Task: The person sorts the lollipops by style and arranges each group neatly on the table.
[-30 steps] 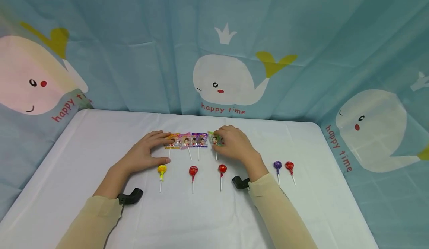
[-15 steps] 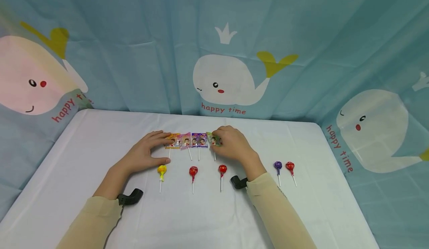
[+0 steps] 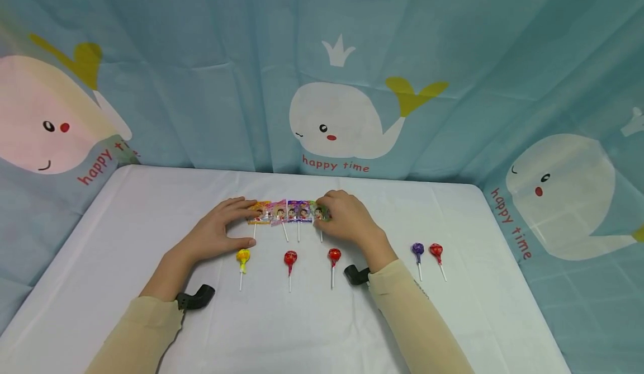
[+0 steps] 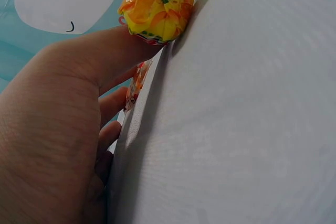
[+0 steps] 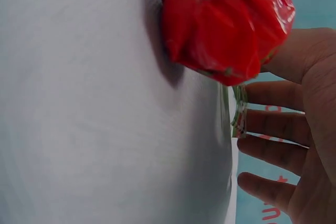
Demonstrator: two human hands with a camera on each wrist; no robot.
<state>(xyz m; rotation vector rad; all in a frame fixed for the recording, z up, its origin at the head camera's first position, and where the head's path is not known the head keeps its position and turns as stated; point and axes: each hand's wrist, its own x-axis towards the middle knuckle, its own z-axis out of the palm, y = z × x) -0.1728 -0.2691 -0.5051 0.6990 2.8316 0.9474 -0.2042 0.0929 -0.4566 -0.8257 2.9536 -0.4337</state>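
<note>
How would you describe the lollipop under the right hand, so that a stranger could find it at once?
On the white table, a far row of four flat-wrapped lollipops lies ahead of a near row of round ones. The right hand touches the last one on the right, the green-wrapped lollipop. Its neighbours, the purple lollipop and those farther left, are purple, pink and orange.

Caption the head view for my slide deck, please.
Two hands, left hand and right hand, press a row of flat lollipops together above round lollipops on a white table.

yellow lollipop (image 3: 243, 256), red lollipop (image 3: 334, 255), purple lollipop (image 3: 417, 248).
</note>
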